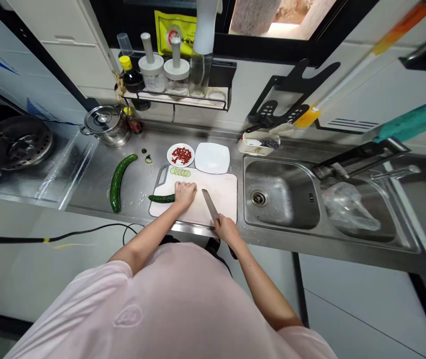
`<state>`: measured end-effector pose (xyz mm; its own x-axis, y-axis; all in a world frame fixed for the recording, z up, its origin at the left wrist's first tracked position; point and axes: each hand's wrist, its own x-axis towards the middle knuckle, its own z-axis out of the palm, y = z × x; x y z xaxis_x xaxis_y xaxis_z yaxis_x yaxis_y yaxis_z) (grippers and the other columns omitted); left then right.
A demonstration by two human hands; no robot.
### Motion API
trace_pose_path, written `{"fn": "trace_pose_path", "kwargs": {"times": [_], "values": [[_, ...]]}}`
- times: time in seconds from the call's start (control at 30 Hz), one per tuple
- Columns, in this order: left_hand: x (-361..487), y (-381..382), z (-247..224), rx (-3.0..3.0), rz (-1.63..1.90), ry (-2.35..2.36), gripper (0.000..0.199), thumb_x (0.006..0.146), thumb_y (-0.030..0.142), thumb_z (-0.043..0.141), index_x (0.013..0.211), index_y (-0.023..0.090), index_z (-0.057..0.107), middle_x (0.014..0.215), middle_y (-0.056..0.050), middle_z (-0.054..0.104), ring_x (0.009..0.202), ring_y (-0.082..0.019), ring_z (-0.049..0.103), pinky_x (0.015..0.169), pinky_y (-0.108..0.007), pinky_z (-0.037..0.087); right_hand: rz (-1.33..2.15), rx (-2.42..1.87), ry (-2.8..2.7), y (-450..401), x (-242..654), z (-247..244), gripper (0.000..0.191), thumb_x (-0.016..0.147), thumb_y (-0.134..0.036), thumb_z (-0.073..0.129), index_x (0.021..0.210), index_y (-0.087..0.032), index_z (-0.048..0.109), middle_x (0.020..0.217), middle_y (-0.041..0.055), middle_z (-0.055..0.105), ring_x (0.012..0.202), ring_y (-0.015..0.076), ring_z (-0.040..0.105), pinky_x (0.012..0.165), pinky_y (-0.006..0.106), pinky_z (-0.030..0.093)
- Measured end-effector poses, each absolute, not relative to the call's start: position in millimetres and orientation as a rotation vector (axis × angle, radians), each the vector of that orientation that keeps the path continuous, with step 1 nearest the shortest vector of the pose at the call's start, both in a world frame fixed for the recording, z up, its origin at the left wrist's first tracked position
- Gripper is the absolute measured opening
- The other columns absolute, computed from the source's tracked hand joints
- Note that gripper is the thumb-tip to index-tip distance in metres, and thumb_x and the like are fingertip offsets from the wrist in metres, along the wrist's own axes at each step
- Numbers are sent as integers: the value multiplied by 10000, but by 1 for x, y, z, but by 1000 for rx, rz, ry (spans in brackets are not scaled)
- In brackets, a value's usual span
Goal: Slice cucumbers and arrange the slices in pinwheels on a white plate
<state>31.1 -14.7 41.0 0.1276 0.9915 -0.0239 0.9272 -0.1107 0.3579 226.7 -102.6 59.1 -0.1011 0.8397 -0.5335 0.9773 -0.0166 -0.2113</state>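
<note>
Tight around a knife (210, 205), the right hand (227, 229) makes a fist at the near edge of a white cutting board (222, 192). The blade points up and away, close to the other hand. The left hand (185, 194) sits curled on top of a short green cucumber (161, 198), with its fingers bent down, holding it on the board. The cucumber pokes out to the left of that hand. Both arms reach forward from a pink shirt (160, 299), elbows out wide. Round cucumber slices (180, 172) lie in a row at the far edge of the board. A long cucumber (118, 182) lies on the steel counter (136, 182) to the left.
</note>
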Motion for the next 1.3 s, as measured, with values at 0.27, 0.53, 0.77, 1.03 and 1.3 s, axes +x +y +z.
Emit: {"fn": "trace_pose_path", "kwargs": {"times": [0.27,0.53,0.77,1.03,1.3], "values": [[18,23,47,1842,383,1981,156,851,260,528,977,252,620,945,-29,683,937,-206,585,868,-340,336,-796,1944,1986,-101,229,58,287,935,-292,332,1034,-167,571,953,116,664,894,212,616,670,253,350],[6,48,30,1651,501,2068,183,800,252,589,980,257,619,871,-14,676,841,-188,603,738,-276,406,-803,1944,2002,-100,229,57,289,937,-300,331,1035,-169,570,951,114,671,896,217,624,677,259,359],[3,60,14,1617,638,1999,226,774,213,606,998,247,613,827,-10,662,789,-171,590,751,-274,414,-804,1941,1994,-97,227,59,308,942,-291,324,1055,-158,578,970,127,669,911,218,618,705,261,362],[-1,62,12,1768,682,1888,277,743,166,626,1019,187,613,943,-51,645,831,-171,567,785,-279,426,-805,1952,2022,-97,231,60,294,937,-285,329,1021,-159,581,922,111,671,862,209,620,659,252,346],[0,58,18,1916,519,1904,266,789,153,576,1050,192,607,1004,-83,623,937,-216,559,839,-311,413,-811,1949,1997,-96,229,61,302,938,-289,327,1043,-164,581,957,119,670,903,218,620,686,257,362]]}}
